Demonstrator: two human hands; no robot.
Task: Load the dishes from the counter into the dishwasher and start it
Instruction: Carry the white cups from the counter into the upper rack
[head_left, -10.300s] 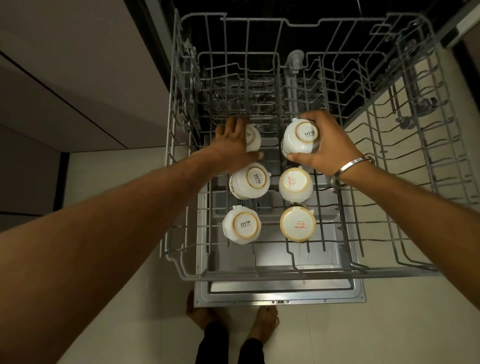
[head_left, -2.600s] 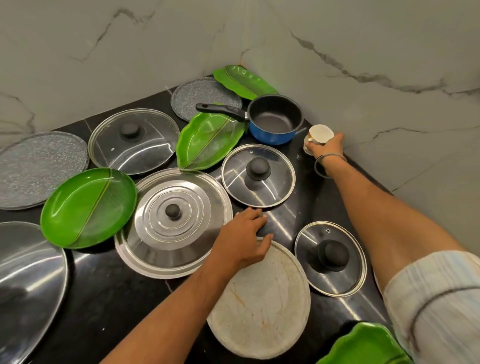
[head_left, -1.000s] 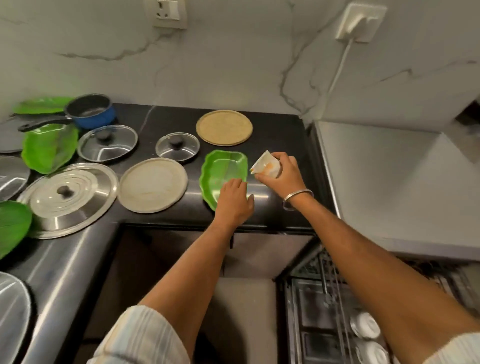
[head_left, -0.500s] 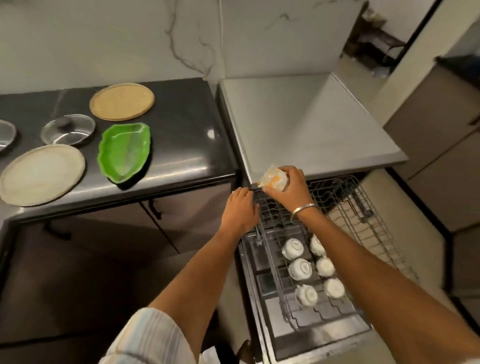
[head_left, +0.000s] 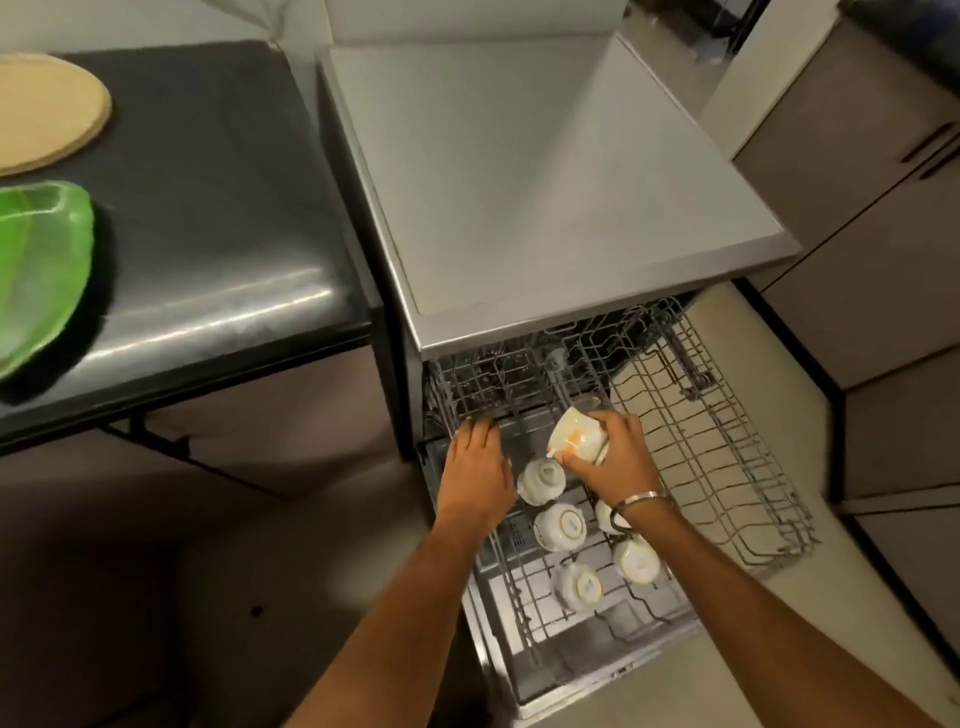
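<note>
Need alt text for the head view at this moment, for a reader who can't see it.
A person's right hand holds a white cup over the pulled-out rack of an open dishwasher, where upturned cups already sit. The left hand rests at the rack's left edge. A green plate and a tan round plate lie on the black counter to the left.

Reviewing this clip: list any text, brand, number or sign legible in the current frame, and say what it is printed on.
None can be read.
Upturned base of the cup at rack rear: a dark mark, too blurred to read.
Middle cup base: a small mark, too blurred to read.
Front cup base: a faint mark, unreadable.
Cup gripped in the right hand: orange pattern only, no lettering visible.
</note>
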